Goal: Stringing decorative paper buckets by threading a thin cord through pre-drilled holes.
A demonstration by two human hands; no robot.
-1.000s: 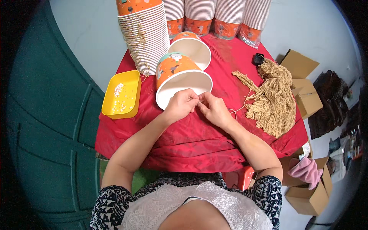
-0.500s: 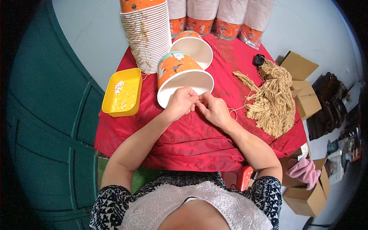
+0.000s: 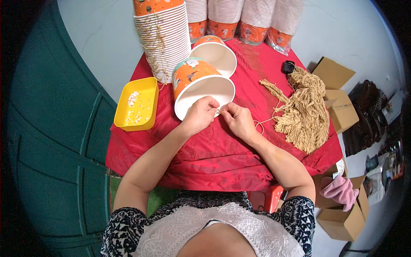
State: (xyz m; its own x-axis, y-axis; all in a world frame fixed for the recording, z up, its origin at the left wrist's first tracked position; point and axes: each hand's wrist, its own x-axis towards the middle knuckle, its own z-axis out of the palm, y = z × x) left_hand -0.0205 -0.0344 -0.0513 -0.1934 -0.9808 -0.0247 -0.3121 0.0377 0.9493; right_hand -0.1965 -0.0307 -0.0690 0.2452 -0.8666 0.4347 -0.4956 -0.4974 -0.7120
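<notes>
We work at the rim of the paper bucket (image 3: 201, 83), which lies on its side on the red-covered bench (image 3: 222, 150) with its white mouth facing us, just beyond our fingers. Our left hand (image 3: 200, 115) rests against the lower rim, its fingers pinched narrow on the end of a tan string (image 3: 258, 125); our right hand (image 3: 239, 121) meets it fingertip to fingertip, also pinched on that string, which trails off to the right of the fingers toward the heap of cut strings (image 3: 305, 112). To do this well, we judge that we should keep the rim steady under the left hand, hold the string short and taut so its end stays stiff, and work close to the rim; whether there is a hole there we cannot tell, as the fingers cover it. Counting: two loose buckets lie beyond the fingers, the second bucket (image 3: 217, 52) behind the first; five tall stacks stand at the far edge, the nearest stack of buckets (image 3: 162, 38) already hung with strings. One yellow tray (image 3: 138, 104) of small beads sits to the left of the fingers, one string heap to the right, and three cardboard boxes (image 3: 340, 109) lie farther right, off the bench.
</notes>
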